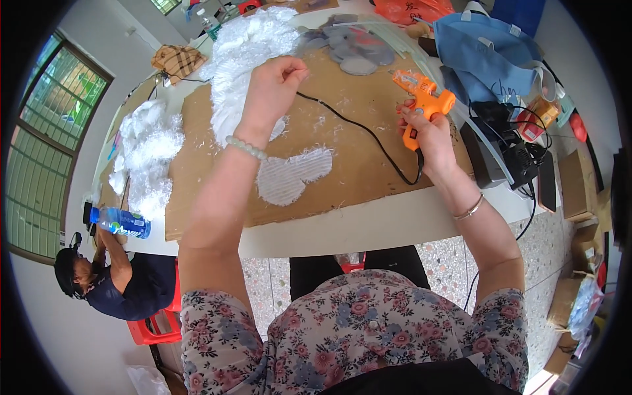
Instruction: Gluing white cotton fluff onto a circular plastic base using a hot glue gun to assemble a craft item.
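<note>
An orange glue gun (429, 99) is gripped in my right hand (431, 137), its nozzle pointing up and to the left above the cardboard sheet (368, 171). From the base of its handle a black cord (362, 130) loops across the cardboard. Thumb and fingertips of my left hand (273, 92) are pinched together near white fluffy material (243, 56); whatever lies between them is too small to make out. Nearer to me, below my left hand, a white ribbed fabric piece (295, 172) with rounded lobes lies flat. Grey rounded pieces (359, 56) are stacked beyond the hands.
More white fluff (148, 148) and a blue-labelled bottle (122, 222) are at the table's left. A blue bag (487, 52), black box (480, 155) and tangled cables crowd the right. Another person (128, 283) sits at left. Clear strips (395, 36) lie at the back.
</note>
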Available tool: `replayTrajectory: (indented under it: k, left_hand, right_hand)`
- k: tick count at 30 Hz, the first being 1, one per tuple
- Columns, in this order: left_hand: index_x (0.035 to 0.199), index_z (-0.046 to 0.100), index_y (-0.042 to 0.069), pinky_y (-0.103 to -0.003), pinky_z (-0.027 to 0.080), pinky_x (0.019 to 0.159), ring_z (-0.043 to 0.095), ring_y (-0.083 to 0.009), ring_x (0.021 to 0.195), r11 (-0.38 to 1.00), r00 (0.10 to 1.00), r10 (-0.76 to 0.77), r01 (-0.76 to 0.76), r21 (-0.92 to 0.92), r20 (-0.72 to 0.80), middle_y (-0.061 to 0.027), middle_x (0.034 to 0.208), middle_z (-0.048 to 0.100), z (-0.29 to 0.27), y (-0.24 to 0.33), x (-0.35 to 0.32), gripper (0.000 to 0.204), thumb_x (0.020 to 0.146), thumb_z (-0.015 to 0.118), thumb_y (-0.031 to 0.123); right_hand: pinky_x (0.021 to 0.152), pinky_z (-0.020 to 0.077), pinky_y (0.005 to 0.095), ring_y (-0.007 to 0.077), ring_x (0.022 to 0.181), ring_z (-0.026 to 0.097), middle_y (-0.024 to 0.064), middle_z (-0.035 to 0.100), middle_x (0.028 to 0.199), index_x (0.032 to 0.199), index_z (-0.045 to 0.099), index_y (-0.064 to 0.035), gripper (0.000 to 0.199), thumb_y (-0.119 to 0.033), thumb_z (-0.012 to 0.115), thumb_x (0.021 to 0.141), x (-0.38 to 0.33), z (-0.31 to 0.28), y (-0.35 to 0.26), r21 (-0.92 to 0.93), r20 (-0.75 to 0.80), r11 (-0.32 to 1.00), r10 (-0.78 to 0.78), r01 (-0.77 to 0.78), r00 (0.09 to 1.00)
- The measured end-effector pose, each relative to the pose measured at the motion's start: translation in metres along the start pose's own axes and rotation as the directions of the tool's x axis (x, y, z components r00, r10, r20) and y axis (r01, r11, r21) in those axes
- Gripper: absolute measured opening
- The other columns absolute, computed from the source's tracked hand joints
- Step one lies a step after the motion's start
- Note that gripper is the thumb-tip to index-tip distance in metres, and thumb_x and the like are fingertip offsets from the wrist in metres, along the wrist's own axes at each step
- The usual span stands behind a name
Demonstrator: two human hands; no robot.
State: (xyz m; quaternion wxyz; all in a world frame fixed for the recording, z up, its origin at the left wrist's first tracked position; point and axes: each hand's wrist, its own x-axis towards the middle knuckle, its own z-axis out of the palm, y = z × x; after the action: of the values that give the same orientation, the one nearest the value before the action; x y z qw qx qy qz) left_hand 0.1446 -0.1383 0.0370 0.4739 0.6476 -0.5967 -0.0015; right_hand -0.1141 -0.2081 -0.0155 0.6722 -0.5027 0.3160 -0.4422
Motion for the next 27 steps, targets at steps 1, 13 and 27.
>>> replayTrajectory:
  k: [1,13,27]
  left_hand:
    - [0.086,0.066,0.000,-0.030,0.049,0.063,0.063,-0.0192,0.068,1.000,1.000,0.009,-0.009,-0.005,0.006,-0.0115,0.074,0.065,0.014,-0.007,0.012,0.012,0.079,0.064,0.010]
    - [0.105,0.066,0.008,-0.038,0.050,0.077,0.063,-0.0302,0.086,0.963,0.990,0.007,-0.045,0.267,0.141,-0.0135,0.091,0.067,0.158,-0.065,0.128,0.026,0.084,0.059,0.022]
    - [0.108,0.065,0.012,-0.038,0.048,0.080,0.062,-0.0275,0.087,0.953,0.969,0.032,-0.103,0.283,0.244,-0.0100,0.090,0.066,0.179,-0.069,0.140,0.033,0.084,0.060,0.034]
  right_hand:
    - [0.069,0.0486,0.0269,0.0112,0.077,0.057,0.0060,0.061,0.095,0.102,0.054,-0.0036,0.017,-0.007,0.057,0.086,-0.005,0.000,0.002,0.002,-0.002,0.999,0.041,-0.041,0.999]
    - [0.071,0.0455,0.0255,0.0104,0.080,0.055,0.0047,0.060,0.099,0.108,0.053,-0.0030,0.021,-0.006,0.056,0.087,-0.005,-0.007,0.009,0.032,0.053,0.998,0.047,-0.049,0.997]
    - [0.067,0.0431,0.0229,0.0081,0.076,0.052,0.0021,0.059,0.091,0.104,0.054,-0.0023,0.019,-0.004,0.057,0.085,0.004,-0.006,0.020,0.062,0.103,0.993,0.095,-0.101,0.990]
